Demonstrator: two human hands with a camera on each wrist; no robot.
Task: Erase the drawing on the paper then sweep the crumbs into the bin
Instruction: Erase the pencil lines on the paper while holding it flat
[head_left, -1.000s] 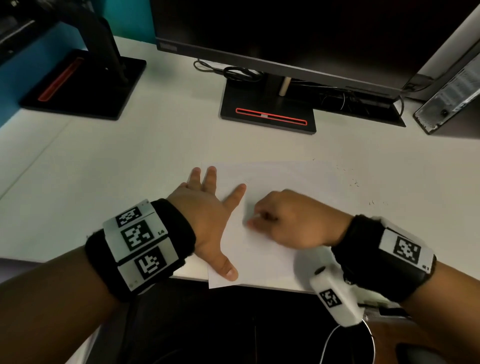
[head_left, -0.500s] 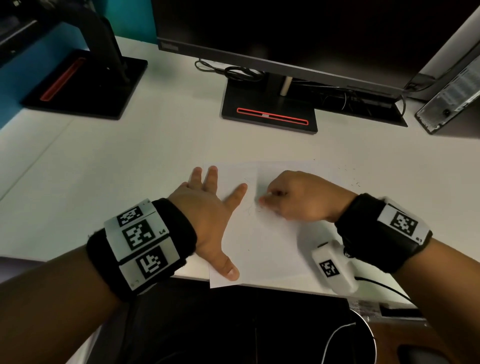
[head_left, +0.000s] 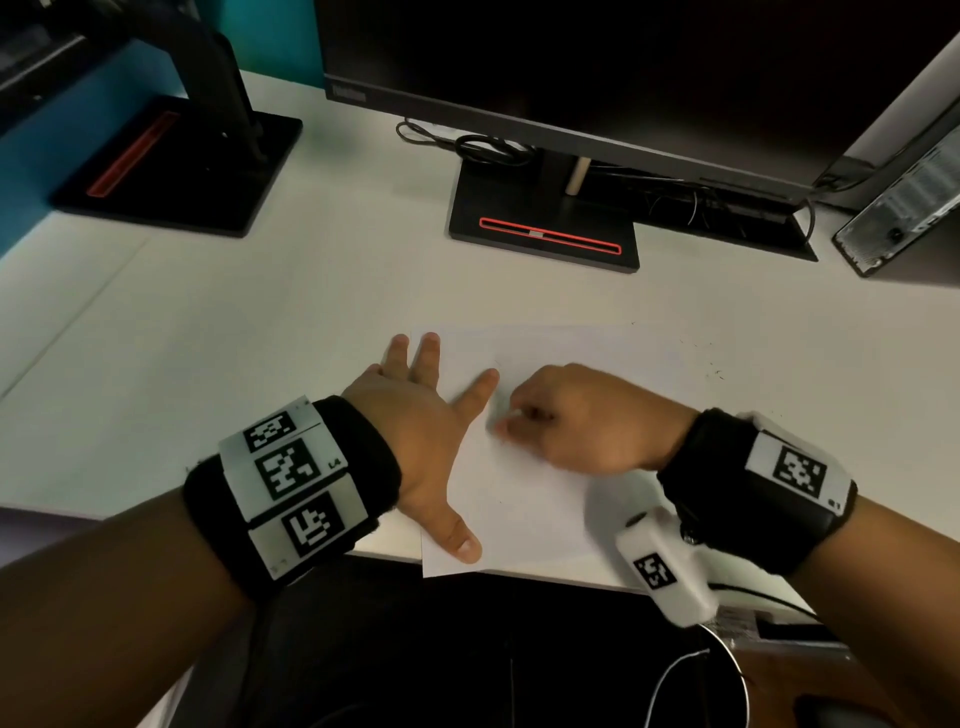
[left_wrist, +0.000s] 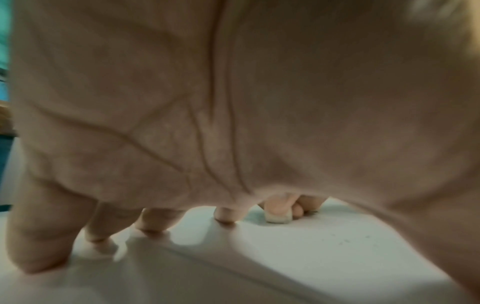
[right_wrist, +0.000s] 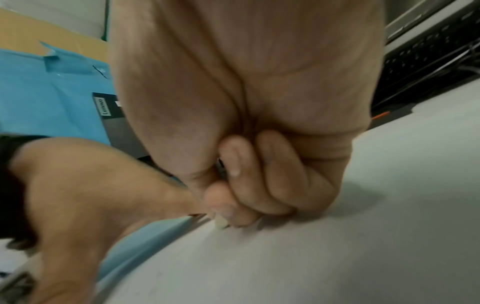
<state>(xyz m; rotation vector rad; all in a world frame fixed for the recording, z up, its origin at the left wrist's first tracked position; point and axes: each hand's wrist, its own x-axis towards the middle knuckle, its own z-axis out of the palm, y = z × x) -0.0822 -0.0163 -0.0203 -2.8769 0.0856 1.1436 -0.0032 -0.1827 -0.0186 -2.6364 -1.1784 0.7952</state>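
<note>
Dim overall; my right hand (right_wrist: 249, 123) is motion-blurred, my left palm (left_wrist: 233, 102) out of focus, soft shadows beneath, wide-angle bending at edges.

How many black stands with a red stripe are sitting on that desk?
2. One monitor stand sits under the screen, straight beyond the paper; the other stand is at the far left. More may lie out of view.

dark monitor (head_left: 597, 62) on a red-striped stand (head_left: 545, 228), tangled cables (head_left: 483, 145), white desk (head_left: 260, 322)
</note>
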